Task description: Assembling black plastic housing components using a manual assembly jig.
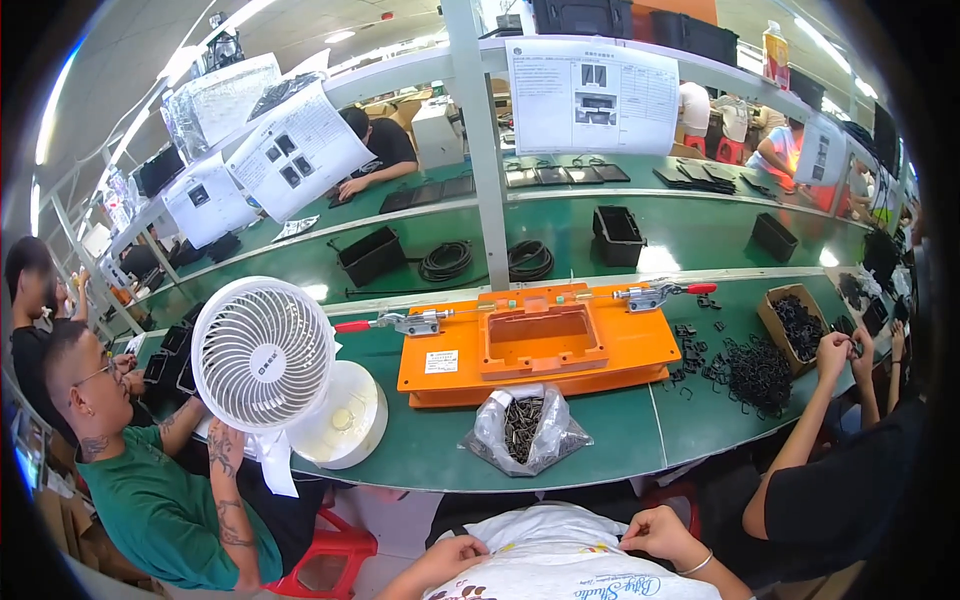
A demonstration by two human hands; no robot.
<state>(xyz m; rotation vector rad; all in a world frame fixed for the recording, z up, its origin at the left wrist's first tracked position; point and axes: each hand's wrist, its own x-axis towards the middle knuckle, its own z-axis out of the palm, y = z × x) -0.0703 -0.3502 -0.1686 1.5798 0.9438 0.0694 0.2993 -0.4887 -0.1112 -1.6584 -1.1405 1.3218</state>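
At the lower edge, my left hand [452, 560] is closed, its fingertips pinching the side of a white printed T-shirt [550, 540]. My right hand [668, 537], with a light band on the wrist, pinches the shirt's other side. Both hands are below the table edge, apart from everything on it. Nearest on the green table [610, 440] is a clear plastic bag [555, 430] filled with small dark metal pieces [522, 425]. Behind it stands an orange fixture [630, 345] with a rectangular opening and a red-handled toggle clamp [640, 296] at each end.
A white fan [265, 355] stands left of the fixture. To the right are a heap of black clips [760, 375] and a cardboard box [770, 310] of them. One co-worker [140, 460] sits left; another's arms [800, 420] reach in at right. Black bins [372, 258] stand beyond.
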